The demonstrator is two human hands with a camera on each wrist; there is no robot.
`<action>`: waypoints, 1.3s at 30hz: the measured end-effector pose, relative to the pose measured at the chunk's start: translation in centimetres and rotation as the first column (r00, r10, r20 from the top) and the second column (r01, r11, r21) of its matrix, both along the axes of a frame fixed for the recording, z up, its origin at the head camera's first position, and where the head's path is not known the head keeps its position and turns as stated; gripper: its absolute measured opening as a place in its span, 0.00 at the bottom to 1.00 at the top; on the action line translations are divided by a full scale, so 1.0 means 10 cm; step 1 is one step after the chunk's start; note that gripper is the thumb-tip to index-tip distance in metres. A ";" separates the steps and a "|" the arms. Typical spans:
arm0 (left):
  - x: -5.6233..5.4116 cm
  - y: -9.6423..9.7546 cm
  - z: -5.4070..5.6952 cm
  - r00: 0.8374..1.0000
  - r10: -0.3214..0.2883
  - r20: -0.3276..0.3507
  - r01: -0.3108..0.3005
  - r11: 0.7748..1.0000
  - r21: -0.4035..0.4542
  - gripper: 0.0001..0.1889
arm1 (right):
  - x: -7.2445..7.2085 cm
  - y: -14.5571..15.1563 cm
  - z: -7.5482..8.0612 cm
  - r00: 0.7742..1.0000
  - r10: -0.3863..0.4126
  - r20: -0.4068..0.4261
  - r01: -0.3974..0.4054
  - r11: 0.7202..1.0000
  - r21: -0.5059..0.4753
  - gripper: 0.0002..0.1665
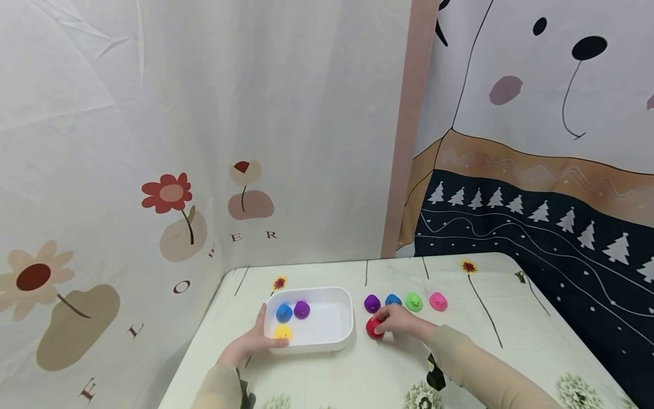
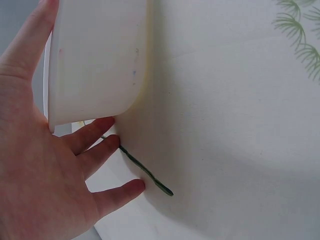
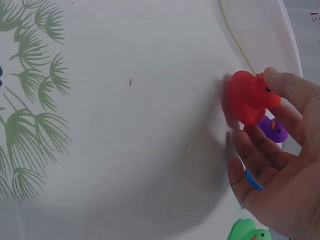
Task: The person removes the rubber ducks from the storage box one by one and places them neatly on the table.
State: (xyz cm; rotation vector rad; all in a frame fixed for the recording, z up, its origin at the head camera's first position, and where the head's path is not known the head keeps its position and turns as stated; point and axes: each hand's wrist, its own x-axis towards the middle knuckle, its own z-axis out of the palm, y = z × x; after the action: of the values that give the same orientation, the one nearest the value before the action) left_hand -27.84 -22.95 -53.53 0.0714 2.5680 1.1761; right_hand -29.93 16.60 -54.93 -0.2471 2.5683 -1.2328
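My right hand (image 1: 397, 319) pinches a red rubber duck (image 3: 246, 98) between thumb and fingertips, close over the table to the right of the white plastic tray (image 1: 327, 344). My left hand (image 1: 251, 343) grips the tray's near left corner, thumb along the near side and fingers at the left end. Inside the tray sit a blue duck (image 1: 284, 312), a purple duck (image 1: 302, 309) and a yellow duck (image 1: 283, 331), partly behind the thumb. Just past my right hand stand another purple duck (image 1: 372, 303) and another blue duck (image 1: 393, 299), its lower part hidden by the hand.
A green duck (image 1: 414, 302) and a pink duck (image 1: 438, 301) continue the row on the right. The table (image 1: 327, 380) wears a white cloth with printed flowers. Printed curtains (image 1: 317, 113) hang behind it and along the left.
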 end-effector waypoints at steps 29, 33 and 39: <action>-0.03 0.01 0.04 1.000 0.002 0.011 -0.002 0.999 -0.033 0.66 | 0.00 0.04 -0.04 1.000 0.008 -0.002 -0.008 1.000 0.006 0.12; -0.02 0.01 0.03 1.000 0.011 0.012 -0.010 0.999 -0.033 0.66 | -0.01 0.04 -0.04 1.000 0.016 -0.012 -0.016 1.000 0.013 0.13; -0.02 0.01 0.02 1.000 0.012 0.011 -0.012 1.000 -0.027 0.66 | -0.03 0.03 -0.01 1.000 0.019 -0.017 -0.019 1.000 0.002 0.12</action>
State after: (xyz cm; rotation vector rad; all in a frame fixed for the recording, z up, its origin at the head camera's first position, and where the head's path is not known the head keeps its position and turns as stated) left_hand -28.07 -22.83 -53.33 0.0434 2.5776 1.1431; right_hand -30.20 16.94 -55.05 -0.2817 2.5755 -1.2262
